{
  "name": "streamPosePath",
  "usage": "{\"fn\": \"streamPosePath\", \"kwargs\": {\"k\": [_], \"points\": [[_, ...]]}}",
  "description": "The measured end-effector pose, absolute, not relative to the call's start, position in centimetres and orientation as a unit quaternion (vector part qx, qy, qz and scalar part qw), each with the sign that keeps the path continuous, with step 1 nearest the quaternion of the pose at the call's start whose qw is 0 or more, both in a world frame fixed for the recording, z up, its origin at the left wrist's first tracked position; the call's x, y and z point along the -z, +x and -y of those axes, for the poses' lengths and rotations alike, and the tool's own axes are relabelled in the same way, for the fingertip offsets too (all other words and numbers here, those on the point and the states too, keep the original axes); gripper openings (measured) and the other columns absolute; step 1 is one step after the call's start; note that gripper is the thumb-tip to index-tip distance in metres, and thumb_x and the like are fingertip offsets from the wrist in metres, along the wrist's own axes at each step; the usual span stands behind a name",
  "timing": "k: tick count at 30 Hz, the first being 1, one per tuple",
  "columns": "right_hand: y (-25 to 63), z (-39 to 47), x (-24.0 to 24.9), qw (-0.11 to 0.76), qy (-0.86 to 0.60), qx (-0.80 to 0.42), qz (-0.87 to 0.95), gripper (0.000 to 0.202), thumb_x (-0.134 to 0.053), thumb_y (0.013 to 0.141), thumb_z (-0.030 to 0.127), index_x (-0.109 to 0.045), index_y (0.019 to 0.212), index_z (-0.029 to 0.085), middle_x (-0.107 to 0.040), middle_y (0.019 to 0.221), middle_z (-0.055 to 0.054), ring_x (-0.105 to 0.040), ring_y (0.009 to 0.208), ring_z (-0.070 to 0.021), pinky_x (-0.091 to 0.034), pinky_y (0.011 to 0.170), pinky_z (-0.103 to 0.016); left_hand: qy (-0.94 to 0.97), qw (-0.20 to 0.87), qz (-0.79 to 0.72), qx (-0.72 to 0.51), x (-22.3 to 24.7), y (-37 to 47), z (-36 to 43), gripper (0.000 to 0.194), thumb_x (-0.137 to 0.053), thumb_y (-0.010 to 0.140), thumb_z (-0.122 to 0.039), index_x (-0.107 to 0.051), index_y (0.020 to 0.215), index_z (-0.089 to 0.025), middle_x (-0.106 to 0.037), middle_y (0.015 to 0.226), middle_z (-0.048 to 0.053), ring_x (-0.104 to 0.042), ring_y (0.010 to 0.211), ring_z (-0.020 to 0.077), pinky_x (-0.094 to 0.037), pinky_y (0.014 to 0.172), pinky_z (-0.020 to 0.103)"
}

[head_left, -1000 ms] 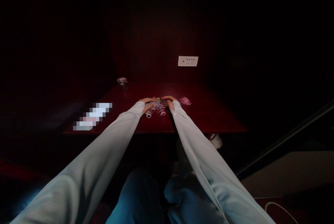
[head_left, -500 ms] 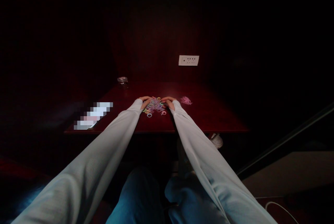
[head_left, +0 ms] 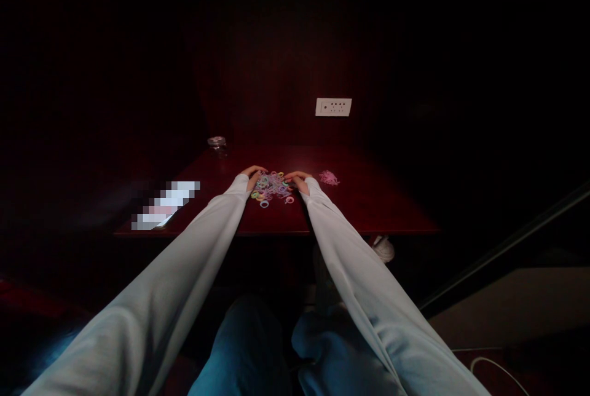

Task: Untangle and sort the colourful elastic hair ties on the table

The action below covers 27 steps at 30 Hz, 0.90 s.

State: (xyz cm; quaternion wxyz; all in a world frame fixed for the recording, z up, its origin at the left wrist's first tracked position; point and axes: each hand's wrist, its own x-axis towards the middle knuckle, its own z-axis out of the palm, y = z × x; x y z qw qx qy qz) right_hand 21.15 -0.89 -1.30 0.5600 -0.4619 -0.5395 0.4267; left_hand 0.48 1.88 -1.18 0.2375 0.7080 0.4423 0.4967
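Observation:
A loose pile of small pastel elastic hair ties (head_left: 271,187) lies on the dark red table (head_left: 359,211), between my two hands. At the pile's left edge is my left hand (head_left: 251,177), its fingers stretched over the hair ties and its thumb apart, with nothing visible in it. My right hand (head_left: 298,179) is at the pile's right edge, thumb and fingertips brought together. What is between them is too small to make out. To the right of that hand sits a separate heap of pink hair ties (head_left: 329,178).
A clear lidded jar (head_left: 217,145) stands at the back left of the table. A phone-like bright slab (head_left: 168,202), blurred out, lies near the left edge. On the back wall is a white socket plate (head_left: 334,107). A pale shoe (head_left: 383,249) shows below the table.
My left hand has shifted slightly left and away from the pile, uncovering more hair ties on that side. My right hand stays almost where it was.

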Motion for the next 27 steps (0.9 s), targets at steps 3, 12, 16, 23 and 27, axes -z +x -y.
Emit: {"fn": "streamPosePath", "kwargs": {"k": [3, 12, 16, 23, 27], "points": [[21.4, 1.2, 1.1, 0.541, -0.460, -0.421, 0.564, 0.025, -0.058, 0.085, 0.037, -0.077, 0.081, 0.021, -0.074, 0.081, -0.003, -0.068, 0.084, -0.0195, -0.058, 0.081, -0.035, 0.709, 0.237, -0.445, -0.492, 1.2, 0.5, -1.9, 0.025, -0.049, 0.085, -0.030, -0.071, 0.090, -0.019, -0.076, 0.096, 0.006, -0.069, 0.097, 0.0247, -0.053, 0.094, 0.035], [21.3, 4.6, -0.3, 0.390, -0.473, -0.125, 0.780, 0.020, -0.072, 0.083, 0.026, -0.082, 0.097, 0.036, -0.068, 0.114, -0.002, -0.046, 0.115, -0.0247, -0.034, 0.107, -0.043, 0.728, 0.231, -0.445, -0.467, 1.8, 0.3, -2.4, 0.029, -0.051, 0.082, -0.036, -0.072, 0.093, -0.019, -0.075, 0.095, 0.006, -0.069, 0.092, 0.0234, -0.054, 0.089, 0.033], [20.8, 4.9, -0.7, 0.331, -0.482, -0.081, 0.807, 0.023, -0.076, 0.082, 0.032, -0.080, 0.104, 0.039, -0.063, 0.123, -0.002, -0.042, 0.116, -0.0265, -0.032, 0.104, -0.045, 0.720, 0.223, -0.455, -0.475, 1.8, 0.4, -2.4, 0.027, -0.052, 0.081, -0.034, -0.072, 0.091, -0.019, -0.075, 0.095, 0.006, -0.069, 0.091, 0.0240, -0.054, 0.089, 0.035], [19.9, 3.5, -0.9, 0.300, -0.486, -0.078, 0.817, 0.020, -0.085, 0.074, 0.037, -0.081, 0.094, 0.039, -0.064, 0.122, -0.001, -0.041, 0.112, -0.0250, -0.035, 0.098, -0.041, 0.728, 0.204, -0.448, -0.477, 2.3, 0.3, -3.1, 0.027, -0.052, 0.079, -0.037, -0.072, 0.086, -0.020, -0.076, 0.092, 0.007, -0.070, 0.089, 0.0253, -0.056, 0.088, 0.039], [19.8, 2.8, -0.5, 0.350, -0.499, -0.092, 0.788, 0.013, -0.085, 0.074, 0.043, -0.082, 0.084, 0.034, -0.066, 0.117, -0.002, -0.041, 0.111, -0.0246, -0.033, 0.099, -0.042, 0.723, 0.233, -0.441, -0.478, 2.6, 0.4, -3.6, 0.030, -0.054, 0.076, -0.040, -0.072, 0.088, -0.020, -0.076, 0.092, 0.008, -0.069, 0.087, 0.0256, -0.055, 0.086, 0.039]]}}
